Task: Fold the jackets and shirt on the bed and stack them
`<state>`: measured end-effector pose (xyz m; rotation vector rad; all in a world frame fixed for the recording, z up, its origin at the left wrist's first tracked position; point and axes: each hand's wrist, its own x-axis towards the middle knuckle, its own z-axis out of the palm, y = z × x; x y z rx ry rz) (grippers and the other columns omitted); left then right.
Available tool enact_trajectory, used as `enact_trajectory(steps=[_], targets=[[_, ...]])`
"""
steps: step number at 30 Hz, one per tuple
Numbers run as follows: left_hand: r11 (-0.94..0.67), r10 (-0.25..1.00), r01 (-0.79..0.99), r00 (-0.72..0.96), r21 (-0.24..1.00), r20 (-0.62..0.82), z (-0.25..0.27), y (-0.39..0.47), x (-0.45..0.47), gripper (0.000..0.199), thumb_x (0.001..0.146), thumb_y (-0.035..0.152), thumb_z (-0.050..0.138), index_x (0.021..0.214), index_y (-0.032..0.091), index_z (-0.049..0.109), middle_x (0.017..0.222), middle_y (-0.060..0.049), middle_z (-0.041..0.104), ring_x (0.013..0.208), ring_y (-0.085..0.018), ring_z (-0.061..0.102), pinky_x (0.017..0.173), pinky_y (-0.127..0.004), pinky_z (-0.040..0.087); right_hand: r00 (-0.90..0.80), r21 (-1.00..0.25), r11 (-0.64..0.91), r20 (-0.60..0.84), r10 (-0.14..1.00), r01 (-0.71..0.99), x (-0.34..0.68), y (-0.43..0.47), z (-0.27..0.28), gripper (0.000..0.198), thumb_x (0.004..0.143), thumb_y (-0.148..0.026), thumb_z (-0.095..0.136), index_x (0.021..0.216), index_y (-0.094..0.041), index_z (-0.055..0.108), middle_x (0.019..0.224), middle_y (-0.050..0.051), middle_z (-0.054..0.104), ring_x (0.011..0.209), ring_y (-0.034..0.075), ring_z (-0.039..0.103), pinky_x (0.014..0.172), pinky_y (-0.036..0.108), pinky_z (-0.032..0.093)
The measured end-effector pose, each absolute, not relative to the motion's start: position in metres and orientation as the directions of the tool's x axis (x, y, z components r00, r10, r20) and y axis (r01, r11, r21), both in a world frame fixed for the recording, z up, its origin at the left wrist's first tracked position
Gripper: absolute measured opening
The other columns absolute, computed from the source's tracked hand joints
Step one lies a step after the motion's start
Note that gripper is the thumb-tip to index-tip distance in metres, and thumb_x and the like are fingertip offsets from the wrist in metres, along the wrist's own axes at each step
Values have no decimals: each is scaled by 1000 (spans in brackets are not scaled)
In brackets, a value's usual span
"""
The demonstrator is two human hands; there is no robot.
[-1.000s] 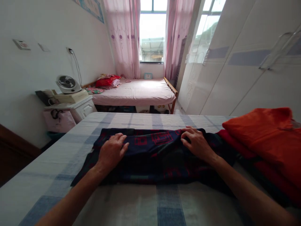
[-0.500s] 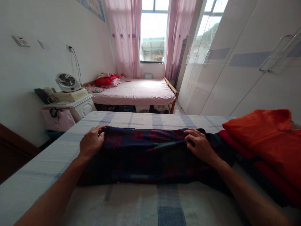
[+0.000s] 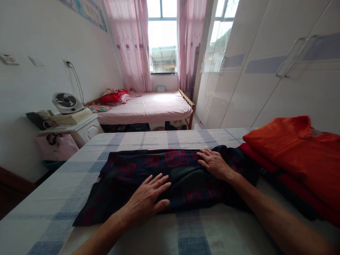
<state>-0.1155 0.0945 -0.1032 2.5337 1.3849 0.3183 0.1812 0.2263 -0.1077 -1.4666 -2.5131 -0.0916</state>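
Observation:
A dark navy garment [image 3: 177, 177] with red square patterns lies folded lengthwise across the bed in front of me. Its exact kind cannot be made out. My left hand [image 3: 150, 193] is over the near middle of the cloth, fingers spread and palm down. Further right, my right hand [image 3: 214, 163] rests on the far part of the garment with its fingers stretched out. Neither hand grips the fabric. At the left, one dark corner of the garment sticks out toward the near side.
A pile of clothes with an orange top [image 3: 287, 145] sits at the right, touching the garment's end. The blue-and-white checked sheet [image 3: 192, 230] covers this bed. Beyond are a pink bed [image 3: 148, 106], a fan [image 3: 67, 102] on a cabinet, and white wardrobes [image 3: 255, 71].
My left hand has let go of the garment's far left corner and moved right and nearer, now flat over the cloth. My right hand has flattened out. The view has turned slightly right.

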Motion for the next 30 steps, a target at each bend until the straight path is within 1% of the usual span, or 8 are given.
enact_trajectory(steps=[4, 7, 11, 14, 17, 21, 25, 30], targets=[[-406, 908, 872, 353, 274, 224, -101, 99, -134, 44, 92, 43, 39, 132, 27, 50, 144, -4, 43, 135, -25, 35, 110, -44, 33, -264, -132, 344, 411, 872, 930, 215, 194, -98, 48, 91, -39, 38, 131, -15, 49, 138, 12, 48, 128, 26, 42, 104, 43, 34], [-384, 896, 909, 325, 162, 303, -115, 102, -145, 45, 91, 43, 42, 133, 28, 49, 145, -6, 41, 135, -27, 35, 108, -50, 33, -11, -257, 125, 403, 915, 958, 253, 157, -101, 48, 90, -41, 38, 127, -13, 51, 133, 13, 52, 122, 26, 48, 102, 42, 38], [-388, 886, 920, 353, 64, 302, -140, 103, -151, 46, 90, 45, 43, 134, 32, 46, 142, -4, 45, 132, -26, 39, 106, -52, 34, 288, -477, -167, 193, 938, 863, 296, 124, -119, 50, 85, -43, 46, 122, -10, 54, 123, 19, 57, 110, 30, 57, 97, 44, 43], [-384, 878, 922, 352, 39, 324, -146, 104, -152, 47, 90, 46, 43, 135, 32, 46, 142, -4, 45, 131, -26, 41, 107, -50, 33, 413, -754, -314, -62, 908, 577, 310, 119, -121, 40, 81, -36, 56, 113, -13, 57, 109, 16, 65, 95, 27, 65, 87, 39, 50], [-393, 868, 919, 360, 30, 342, -145, 105, -152, 46, 90, 45, 42, 134, 31, 47, 141, -5, 47, 130, -26, 42, 106, -50, 34, 337, -940, -315, -256, 906, 133, 309, 124, -112, 22, 78, -27, 62, 96, -16, 61, 98, 11, 70, 85, 20, 68, 75, 30, 55], [-396, 866, 918, 360, 35, 348, -144, 105, -152, 45, 91, 43, 42, 134, 30, 47, 140, -5, 48, 130, -25, 43, 106, -50, 34, 179, -919, -348, -380, 908, -187, 298, 135, -100, 2, 80, -18, 61, 80, -17, 62, 78, 6, 71, 70, 15, 68, 67, 24, 56], [-391, 870, 918, 345, 68, 352, -143, 104, -150, 44, 90, 41, 44, 133, 31, 48, 140, -5, 48, 130, -25, 43, 107, -48, 33, 126, -886, -425, -450, 884, -184, 289, 146, -94, 10, 83, -26, 60, 78, -18, 64, 68, 3, 70, 59, 13, 66, 59, 21, 55], [-359, 903, 923, 306, 137, 302, -137, 102, -146, 44, 89, 38, 47, 132, 28, 50, 141, -7, 47, 132, -24, 40, 109, -49, 29, -42, -860, -489, -499, 865, 147, 281, 157, -94, 27, 80, -40, 61, 85, -15, 67, 72, 8, 72, 65, 21, 68, 66, 32, 57]])
